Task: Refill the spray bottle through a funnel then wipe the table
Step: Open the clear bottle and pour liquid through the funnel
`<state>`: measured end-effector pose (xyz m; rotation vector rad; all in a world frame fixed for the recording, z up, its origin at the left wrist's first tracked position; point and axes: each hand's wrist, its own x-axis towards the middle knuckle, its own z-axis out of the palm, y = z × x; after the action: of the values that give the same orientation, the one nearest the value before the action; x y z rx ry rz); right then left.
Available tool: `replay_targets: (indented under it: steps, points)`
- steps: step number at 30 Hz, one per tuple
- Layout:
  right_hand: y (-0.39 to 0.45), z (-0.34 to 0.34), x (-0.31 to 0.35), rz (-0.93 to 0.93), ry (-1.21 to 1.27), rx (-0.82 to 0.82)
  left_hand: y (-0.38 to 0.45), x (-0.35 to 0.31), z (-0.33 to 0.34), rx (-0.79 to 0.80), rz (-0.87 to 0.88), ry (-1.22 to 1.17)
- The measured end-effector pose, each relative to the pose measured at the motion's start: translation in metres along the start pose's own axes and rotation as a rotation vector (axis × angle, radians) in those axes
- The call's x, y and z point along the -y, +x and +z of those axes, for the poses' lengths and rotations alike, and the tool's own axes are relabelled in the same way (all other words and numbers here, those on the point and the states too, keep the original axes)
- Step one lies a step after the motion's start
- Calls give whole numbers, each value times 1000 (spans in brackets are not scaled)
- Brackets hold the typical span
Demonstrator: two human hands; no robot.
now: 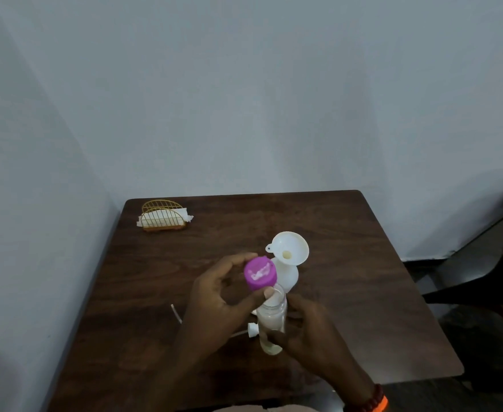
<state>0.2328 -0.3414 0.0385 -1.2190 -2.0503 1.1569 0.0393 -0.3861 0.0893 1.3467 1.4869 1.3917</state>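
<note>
**Purple cap off, funnel sitting in the white bottle**

The left hand (214,295) pinches a purple cap (260,273) between thumb and fingers; the cap has whitish smears on its top face and sits just at 10 o'clock of the open mouth of a clear bottle (272,319). That bottle is see-through, with a bit of pale yellowish liquid down at the bottom. The right hand (309,331) is wrapped around its lower part, fingers closed on it.

At 12 o'clock from the clear bottle, touching or just behind it, stands a white bottle (288,276) with a white funnel (288,246) stuck in its neck, tilted a little toward the camera. A small white sprayer head (252,330) with a thin tube lies on the dark wooden table (363,292) at 9 o'clock of the clear bottle. Way off at the table's 11 o'clock corner is a yellow wire holder (163,217) with white napkins.
</note>
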Motion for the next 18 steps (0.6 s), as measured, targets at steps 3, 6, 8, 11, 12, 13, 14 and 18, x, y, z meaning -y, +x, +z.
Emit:
replay_targets:
  steps: [3,6,8,11,12,13,14,18]
  points:
    - [-2,-2,-1,-1,-14,-26,8,18,-8,-63,-34,25]
    - [-4,-2,-7,26,-15,-30,13,58,-15,-102,-66,206]
    - [-5,-2,-12,53,-7,-33,16,90,-14,-138,-117,313]
    - [-9,-5,-17,81,-7,-33,23,136,-7,-152,-240,473]
    - [-10,-6,-18,93,-1,-36,27,150,-4,-150,-286,515]
    - [-11,-8,-19,100,3,-40,30,162,-2,-145,-337,555]
    - [-12,-9,-20,108,5,-40,34,172,-1,-135,-386,598]
    - [-12,-14,-25,147,24,-30,49,196,6,-73,-480,708]
